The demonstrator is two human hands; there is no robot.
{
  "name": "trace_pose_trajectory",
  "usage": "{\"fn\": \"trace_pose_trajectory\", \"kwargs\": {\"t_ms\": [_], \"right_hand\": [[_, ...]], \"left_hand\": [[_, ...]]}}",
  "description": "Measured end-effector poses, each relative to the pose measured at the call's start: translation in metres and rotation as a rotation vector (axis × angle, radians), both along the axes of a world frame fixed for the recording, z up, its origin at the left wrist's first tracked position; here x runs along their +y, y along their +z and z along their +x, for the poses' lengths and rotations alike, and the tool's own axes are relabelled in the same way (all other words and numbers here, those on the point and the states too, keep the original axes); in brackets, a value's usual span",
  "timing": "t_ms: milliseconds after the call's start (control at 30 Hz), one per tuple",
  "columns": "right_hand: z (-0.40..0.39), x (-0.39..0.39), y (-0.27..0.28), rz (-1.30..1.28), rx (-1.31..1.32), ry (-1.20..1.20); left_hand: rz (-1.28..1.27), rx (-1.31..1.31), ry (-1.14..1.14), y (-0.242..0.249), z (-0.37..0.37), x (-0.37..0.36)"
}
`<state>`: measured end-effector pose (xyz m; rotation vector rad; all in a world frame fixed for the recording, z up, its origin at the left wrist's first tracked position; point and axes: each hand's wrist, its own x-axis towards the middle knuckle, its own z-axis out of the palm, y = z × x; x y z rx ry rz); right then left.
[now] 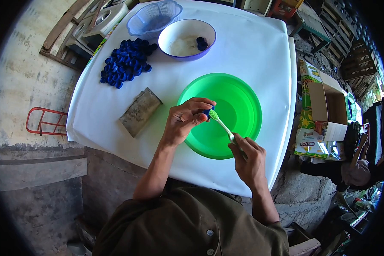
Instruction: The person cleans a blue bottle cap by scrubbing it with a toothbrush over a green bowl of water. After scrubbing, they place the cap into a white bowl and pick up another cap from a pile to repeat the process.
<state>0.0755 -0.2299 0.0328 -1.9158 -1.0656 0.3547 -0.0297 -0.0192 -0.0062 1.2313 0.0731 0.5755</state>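
Observation:
Over the bright green basin (252,102), my left hand (184,120) pinches a dark blue bottle cap (207,112) between thumb and fingers. My right hand (249,160) grips a white and green toothbrush (224,127) by its handle. The green bristles touch or nearly touch the cap; the exact contact is hard to see. A heap of blue caps (126,61) lies on the white table at the upper left. Beside it, a white bowl with a purple rim (169,48) holds some pale residue and a few blue caps (202,43).
A translucent blue basin (154,19) stands behind the white bowl. Left of the green basin lies a grey rectangular block (141,112) on the white-covered table (266,47). An open cardboard box (328,102) is off the right side, with a person (358,170) near it.

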Motion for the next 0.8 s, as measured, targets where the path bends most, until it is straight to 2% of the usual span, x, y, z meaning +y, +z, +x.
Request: {"fn": "trace_pose_trajectory", "kwargs": {"t_ms": [200, 300, 400, 500, 633, 667, 767, 800], "right_hand": [[-0.003, -0.002, 0.001, 0.028, 0.238, 0.083], [0.004, -0.004, 0.011, -0.081, 0.547, 0.135], [0.007, -0.004, -0.003, 0.022, 0.31, 0.08], [0.009, 0.0, 0.006, -0.011, -0.081, -0.035], [0.001, -0.001, 0.003, 0.017, -0.039, -0.011], [0.001, -0.003, -0.006, 0.094, 0.052, 0.04], [0.004, -0.007, 0.008, -0.112, 0.471, 0.115], [0.004, -0.008, 0.006, -0.07, 0.409, 0.104]], "left_hand": [[-0.025, -0.13, -0.032, -0.005, 0.003, 0.0], [-0.037, -0.048, -0.045, -0.002, 0.0, -0.001], [-0.057, 0.019, -0.05, 0.003, 0.0, -0.002], [-0.022, 0.042, -0.034, -0.004, -0.002, 0.002], [-0.021, 0.004, -0.005, -0.003, 0.002, 0.0], [-0.038, 0.009, -0.003, -0.001, 0.002, -0.001], [-0.031, -0.039, -0.015, -0.002, 0.003, -0.003], [-0.02, -0.065, -0.023, -0.003, 0.003, -0.004]]}}
